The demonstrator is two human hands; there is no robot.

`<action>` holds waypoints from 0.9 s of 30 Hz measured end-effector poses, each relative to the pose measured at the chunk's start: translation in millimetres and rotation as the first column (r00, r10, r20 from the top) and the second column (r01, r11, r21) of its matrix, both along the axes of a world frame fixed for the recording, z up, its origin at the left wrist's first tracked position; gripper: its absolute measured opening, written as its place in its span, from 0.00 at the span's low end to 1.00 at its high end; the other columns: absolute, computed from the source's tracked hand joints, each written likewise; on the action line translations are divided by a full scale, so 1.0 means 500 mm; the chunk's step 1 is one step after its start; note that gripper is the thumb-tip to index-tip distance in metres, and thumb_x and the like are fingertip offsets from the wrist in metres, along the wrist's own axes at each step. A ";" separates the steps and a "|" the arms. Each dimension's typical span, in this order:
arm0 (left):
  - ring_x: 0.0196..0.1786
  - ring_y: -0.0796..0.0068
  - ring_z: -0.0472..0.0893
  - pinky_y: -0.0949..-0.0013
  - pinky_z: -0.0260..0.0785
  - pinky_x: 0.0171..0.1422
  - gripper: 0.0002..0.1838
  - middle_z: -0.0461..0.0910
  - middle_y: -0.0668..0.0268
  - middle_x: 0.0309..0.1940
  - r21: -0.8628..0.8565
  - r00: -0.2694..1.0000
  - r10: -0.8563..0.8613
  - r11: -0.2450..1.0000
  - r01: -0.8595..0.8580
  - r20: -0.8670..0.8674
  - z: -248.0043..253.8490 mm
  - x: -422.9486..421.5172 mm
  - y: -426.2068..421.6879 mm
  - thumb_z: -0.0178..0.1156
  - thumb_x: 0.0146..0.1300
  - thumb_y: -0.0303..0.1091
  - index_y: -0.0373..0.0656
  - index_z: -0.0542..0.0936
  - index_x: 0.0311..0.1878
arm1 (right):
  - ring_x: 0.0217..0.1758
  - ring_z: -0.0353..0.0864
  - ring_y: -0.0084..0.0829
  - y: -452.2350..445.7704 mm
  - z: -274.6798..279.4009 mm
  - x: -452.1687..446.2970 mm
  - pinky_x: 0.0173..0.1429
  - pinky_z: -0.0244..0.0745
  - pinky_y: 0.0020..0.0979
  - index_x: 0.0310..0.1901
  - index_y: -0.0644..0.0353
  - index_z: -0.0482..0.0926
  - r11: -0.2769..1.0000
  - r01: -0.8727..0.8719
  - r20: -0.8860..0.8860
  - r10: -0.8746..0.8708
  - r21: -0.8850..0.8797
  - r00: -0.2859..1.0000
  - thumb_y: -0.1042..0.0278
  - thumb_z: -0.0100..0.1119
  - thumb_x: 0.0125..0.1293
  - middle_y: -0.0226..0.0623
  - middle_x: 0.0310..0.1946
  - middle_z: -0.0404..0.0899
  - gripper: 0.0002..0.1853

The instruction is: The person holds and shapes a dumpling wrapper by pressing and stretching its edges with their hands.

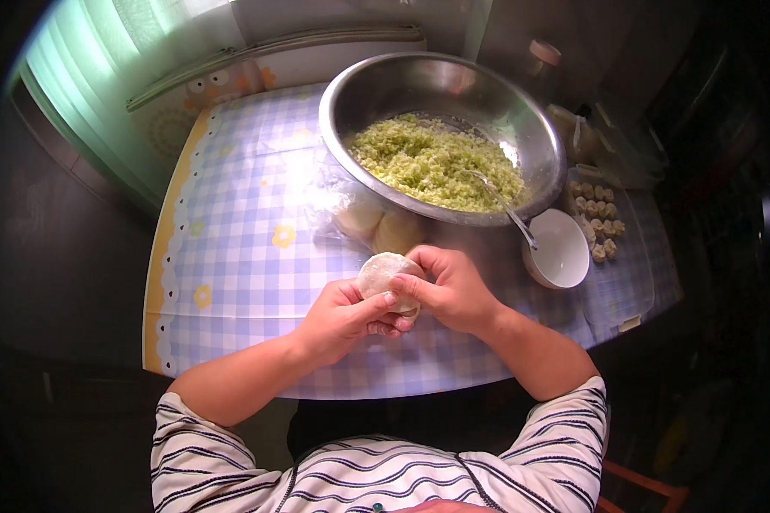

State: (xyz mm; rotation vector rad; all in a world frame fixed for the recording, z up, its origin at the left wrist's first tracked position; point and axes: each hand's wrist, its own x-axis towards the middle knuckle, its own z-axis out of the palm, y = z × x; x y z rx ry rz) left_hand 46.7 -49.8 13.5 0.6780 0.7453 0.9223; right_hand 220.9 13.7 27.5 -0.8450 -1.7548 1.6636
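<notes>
On the worktop (239,282), L to R: a plastic bag (327,198) w/ dough lumps (399,232) lies just beyond our hands. Our L hand (338,318) and R hand (455,295) both pinch a flat dough disc (380,272), held up nr the front edge. The big metal bowl (436,75) of chopped greens (432,162) blocks the far side, its spoon (511,211) slanting twd the white bowl (559,250); far R, dumplings (597,208) sit in rows on a tray (622,295).

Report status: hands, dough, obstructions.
Left hand and right hand both on dough round, above table. Filling bowl beyond them; white bowl off to the right. Nothing seen between hands and dough.
</notes>
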 end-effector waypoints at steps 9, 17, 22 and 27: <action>0.39 0.76 0.80 0.73 0.74 0.44 0.14 0.79 0.60 0.39 -0.002 1.000 0.010 1.000 -0.010 0.000 0.002 0.001 0.000 0.53 0.65 0.33 0.34 0.74 0.48 | 0.29 0.73 0.15 0.008 -0.005 0.000 0.32 0.71 0.20 0.34 0.66 0.77 0.986 -0.025 -0.147 0.001 -0.166 0.989 0.63 0.56 0.64 0.28 0.26 0.77 0.12; 0.39 0.75 0.80 0.72 0.74 0.45 0.15 0.78 0.59 0.40 -0.007 1.000 0.001 1.000 -0.001 0.007 -0.003 -0.004 0.000 0.52 0.66 0.36 0.34 0.73 0.49 | 0.29 0.73 0.15 0.007 -0.019 0.000 0.32 0.71 0.20 0.33 0.66 0.77 0.998 0.003 -0.102 -0.010 -0.068 0.995 0.64 0.55 0.64 0.29 0.26 0.77 0.12; 0.39 0.73 0.80 0.71 0.74 0.45 0.17 0.78 0.59 0.39 -0.025 1.000 -0.002 1.000 0.003 0.024 0.001 -0.002 0.001 0.51 0.66 0.38 0.34 0.73 0.49 | 0.29 0.73 0.15 0.009 -0.002 0.004 0.32 0.71 0.21 0.34 0.67 0.77 0.995 -0.010 -0.070 0.004 -0.094 0.998 0.64 0.54 0.64 0.28 0.27 0.77 0.12; 0.39 0.73 0.81 0.70 0.74 0.45 0.16 0.79 0.60 0.39 -0.010 1.000 0.000 1.000 0.001 0.023 0.000 -0.001 0.000 0.51 0.66 0.39 0.34 0.74 0.48 | 0.33 0.71 0.14 0.008 0.004 -0.001 0.36 0.68 0.20 0.34 0.65 0.77 0.980 -0.004 -0.140 -0.025 -0.200 0.990 0.65 0.53 0.65 0.26 0.29 0.77 0.11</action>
